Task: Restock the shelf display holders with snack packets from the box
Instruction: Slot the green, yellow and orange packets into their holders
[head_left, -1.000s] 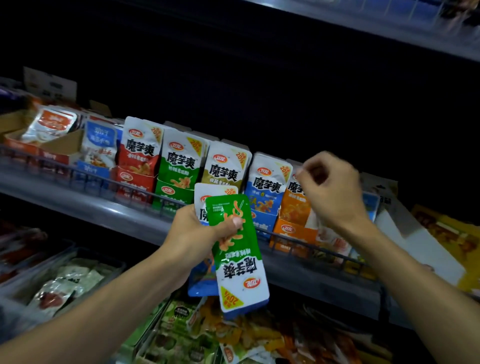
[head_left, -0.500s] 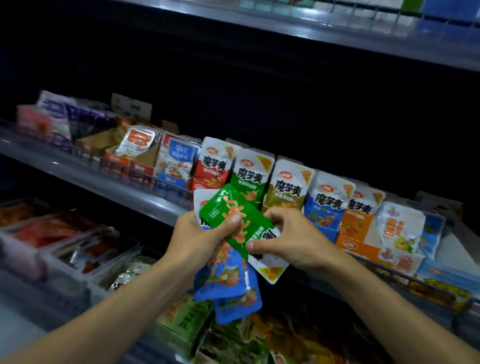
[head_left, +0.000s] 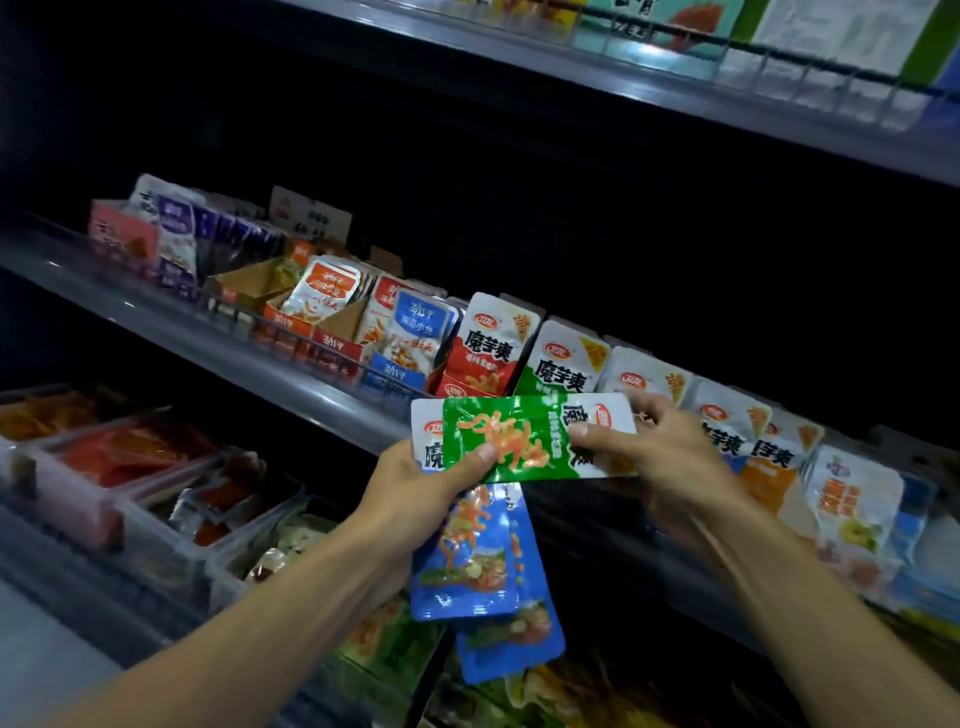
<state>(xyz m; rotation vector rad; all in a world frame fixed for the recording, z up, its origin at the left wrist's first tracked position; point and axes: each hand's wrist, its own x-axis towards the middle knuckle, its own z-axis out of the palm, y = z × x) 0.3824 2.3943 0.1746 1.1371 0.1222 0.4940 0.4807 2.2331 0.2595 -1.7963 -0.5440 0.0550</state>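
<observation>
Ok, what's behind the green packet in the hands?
Behind the green packet a white-topped packet peeks out left, and blue packets hang below. Their covered parts and exact count stay hidden.

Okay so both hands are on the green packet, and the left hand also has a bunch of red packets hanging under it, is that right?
Not quite: in the head view, the packets hanging under the left hand are blue packets, not red. Both hands, the right hand included, do hold the green packet.
</observation>
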